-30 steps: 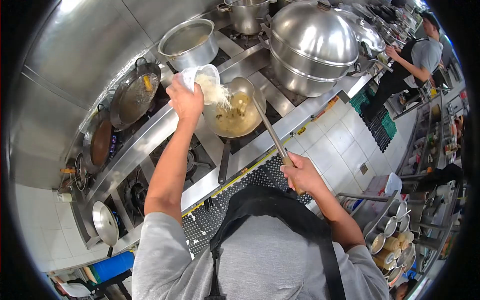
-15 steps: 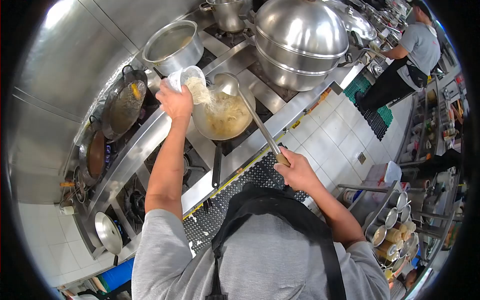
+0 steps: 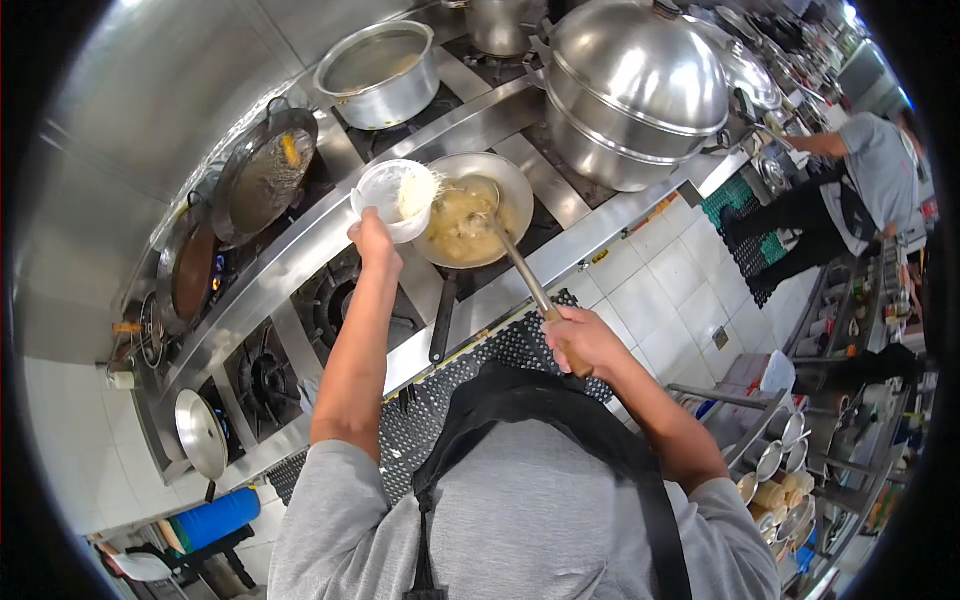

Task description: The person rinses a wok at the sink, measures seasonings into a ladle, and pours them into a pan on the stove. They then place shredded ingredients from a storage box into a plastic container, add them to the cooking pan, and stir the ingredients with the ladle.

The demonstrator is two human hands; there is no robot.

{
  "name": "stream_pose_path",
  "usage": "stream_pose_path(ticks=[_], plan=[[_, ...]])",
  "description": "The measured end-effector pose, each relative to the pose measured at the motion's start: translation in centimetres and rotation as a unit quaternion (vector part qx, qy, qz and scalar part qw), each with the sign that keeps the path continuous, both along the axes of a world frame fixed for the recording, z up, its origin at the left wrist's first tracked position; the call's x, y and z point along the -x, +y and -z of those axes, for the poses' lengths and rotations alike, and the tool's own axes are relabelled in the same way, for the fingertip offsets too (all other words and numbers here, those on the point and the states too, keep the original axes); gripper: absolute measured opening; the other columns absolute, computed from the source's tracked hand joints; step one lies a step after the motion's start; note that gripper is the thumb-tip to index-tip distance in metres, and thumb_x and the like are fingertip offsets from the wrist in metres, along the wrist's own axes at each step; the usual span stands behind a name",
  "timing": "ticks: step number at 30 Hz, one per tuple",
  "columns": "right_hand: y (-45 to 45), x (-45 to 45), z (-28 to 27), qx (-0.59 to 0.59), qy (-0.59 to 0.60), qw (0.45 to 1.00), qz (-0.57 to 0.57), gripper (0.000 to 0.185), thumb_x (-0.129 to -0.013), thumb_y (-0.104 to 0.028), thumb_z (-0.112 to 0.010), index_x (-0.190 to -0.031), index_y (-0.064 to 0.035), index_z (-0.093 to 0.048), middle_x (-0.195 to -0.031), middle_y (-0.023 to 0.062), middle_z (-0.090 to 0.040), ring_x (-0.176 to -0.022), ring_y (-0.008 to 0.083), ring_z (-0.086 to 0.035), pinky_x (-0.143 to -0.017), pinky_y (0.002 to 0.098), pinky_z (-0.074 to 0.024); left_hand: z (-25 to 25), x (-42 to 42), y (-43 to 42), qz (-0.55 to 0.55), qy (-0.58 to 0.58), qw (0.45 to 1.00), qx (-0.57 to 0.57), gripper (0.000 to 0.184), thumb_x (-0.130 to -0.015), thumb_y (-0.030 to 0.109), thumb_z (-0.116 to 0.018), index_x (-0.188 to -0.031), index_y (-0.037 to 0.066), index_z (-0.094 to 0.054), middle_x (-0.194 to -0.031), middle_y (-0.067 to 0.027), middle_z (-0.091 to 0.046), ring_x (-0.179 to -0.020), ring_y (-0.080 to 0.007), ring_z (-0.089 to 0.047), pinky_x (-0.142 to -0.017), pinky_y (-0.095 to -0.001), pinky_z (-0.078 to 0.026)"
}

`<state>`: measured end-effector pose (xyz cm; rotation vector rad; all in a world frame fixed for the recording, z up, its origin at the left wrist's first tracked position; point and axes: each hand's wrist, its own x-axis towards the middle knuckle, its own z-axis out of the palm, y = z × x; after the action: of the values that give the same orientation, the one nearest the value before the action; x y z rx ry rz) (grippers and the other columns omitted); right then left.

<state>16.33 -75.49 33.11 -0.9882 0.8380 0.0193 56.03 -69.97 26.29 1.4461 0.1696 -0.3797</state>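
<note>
My left hand (image 3: 374,243) grips a clear plastic tub (image 3: 376,190) by its near side, just left of the frying pan (image 3: 520,190). Pale grated or powdery food (image 3: 414,194) clings inside the tub near its right rim. My right hand (image 3: 582,343) is wrapped round the handle of a long metal ladle (image 3: 524,268). The ladle's bowl dips into yellowish, chunky food (image 3: 460,228) in the pan. The pan rests on a burner, its black handle (image 3: 443,322) pointing toward me with no hand on it.
A wide pot of liquid (image 3: 380,75) and a large domed steamer (image 3: 640,80) stand behind the pan. Two dark woks (image 3: 265,180) sit at the left, one with oil. Another person (image 3: 830,190) stands at the far right. A lidded or shallow pan (image 3: 202,435) lies lower left.
The tub has gone from tipped over the pan, pouring, to more level at its left edge. My right hand has lowered the ladle from the rim into the food.
</note>
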Motion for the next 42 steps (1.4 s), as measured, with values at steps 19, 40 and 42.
stream_pose_path(ticks=[19,40,42], plan=[[-1.3,0.7,-5.2,-0.043,-0.024,0.997,0.063,0.033,-0.095,-0.014,-0.064,-0.125,0.0015,-0.058,-0.074,0.0031,-0.057,-0.047,0.0118,-0.052,-0.042,0.0275,-0.0426,-2.6,3.4,16.7,-0.017,0.031,0.999,0.021,0.065,-0.087,0.051,-0.063,-0.139,0.017,-0.042,-0.132,-0.0108,-0.054,-0.109,-0.0228,-0.055,-0.090,-0.0404,-0.036],[2.4,-0.8,-1.4,-0.060,-0.010,0.997,0.038,0.039,-0.094,-0.012,-0.059,-0.131,-0.0009,-0.053,-0.076,0.0037,-0.059,-0.049,0.0127,-0.054,-0.043,0.0276,-0.0442,-2.4,6.9,34.7,-0.144,0.152,0.974,0.082,0.050,-0.091,0.041,-0.059,-0.131,0.011,-0.053,-0.115,-0.0032,-0.066,-0.092,-0.0167,-0.060,-0.073,-0.0323,-0.042],[2.2,-0.8,-1.1,-0.256,-0.074,0.959,0.100,0.038,-0.098,-0.015,-0.059,-0.133,-0.0030,-0.052,-0.076,0.0034,-0.059,-0.047,0.0103,-0.050,-0.041,0.0240,-0.0412,-2.4,6.7,35.1,-0.154,0.153,0.972,0.085,0.050,-0.089,0.040,-0.062,-0.130,0.011,-0.054,-0.112,-0.0041,-0.066,-0.087,-0.0170,-0.060,-0.070,-0.0310,-0.043]])
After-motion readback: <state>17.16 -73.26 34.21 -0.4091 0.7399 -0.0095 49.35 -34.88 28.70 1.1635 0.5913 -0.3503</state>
